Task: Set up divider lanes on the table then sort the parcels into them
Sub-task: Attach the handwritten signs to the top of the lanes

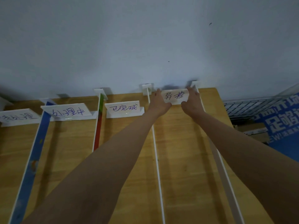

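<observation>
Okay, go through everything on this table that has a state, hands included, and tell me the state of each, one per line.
Left hand: grips the rightmost sign's left edge.
Right hand: grips its right edge.
Rightmost sign: held at the lane's far end.
Third sign: standing in its base.
Second sign: standing.
Leftmost sign: partly out of frame.
Dividers: upright on the table.

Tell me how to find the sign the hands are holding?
Look along the far edge of the wooden table, by the grey wall. The white sign card sits in the rightmost lane, gripped by the left hand and right hand. The other signs stand untouched.
</observation>
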Motion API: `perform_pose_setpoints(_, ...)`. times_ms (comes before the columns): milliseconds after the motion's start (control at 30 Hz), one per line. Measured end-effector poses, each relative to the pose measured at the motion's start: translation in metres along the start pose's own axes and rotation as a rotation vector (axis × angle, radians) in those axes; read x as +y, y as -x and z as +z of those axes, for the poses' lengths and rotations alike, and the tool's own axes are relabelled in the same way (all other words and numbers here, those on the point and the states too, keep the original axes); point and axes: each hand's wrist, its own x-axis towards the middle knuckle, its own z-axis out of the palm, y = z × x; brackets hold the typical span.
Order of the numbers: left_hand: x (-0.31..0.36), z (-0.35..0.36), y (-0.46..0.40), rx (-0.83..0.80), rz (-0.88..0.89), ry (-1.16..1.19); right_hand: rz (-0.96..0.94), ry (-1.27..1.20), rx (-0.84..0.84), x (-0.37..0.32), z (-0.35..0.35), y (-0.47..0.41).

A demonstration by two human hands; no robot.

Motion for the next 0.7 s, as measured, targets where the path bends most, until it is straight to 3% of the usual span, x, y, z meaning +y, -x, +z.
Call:
perform_pose_setpoints(233, 0.006, -0.001, 0.006, -0.034, 0.045, -0.045, 0.032, -0.024, 0.044, -0.006, 0.004, 0.009)
perform_pose_setpoints(367, -0.009, -0.037, 0.031, 0.245, 0.094, -0.077, -0.013, -0.096, 0.018, -0.038, 0.035, 0.02)
perform_pose_setpoints(433, -0.029, -0.06, 0.045, 0.399, 0.026, -0.093, -0.05, -0.129, -0.044, -0.059, 0.055, 0.027)
perform_pose_setpoints(533, -0.06, -0.084, 0.063, 0.493, -0.125, -0.143, -0.09, -0.131, -0.146, -0.084, 0.081, 0.04)
perform_pose_setpoints(700, -0.099, -0.095, 0.065, 0.401, -0.321, -0.098, -0.101, -0.066, -0.238, -0.095, 0.109, 0.046)
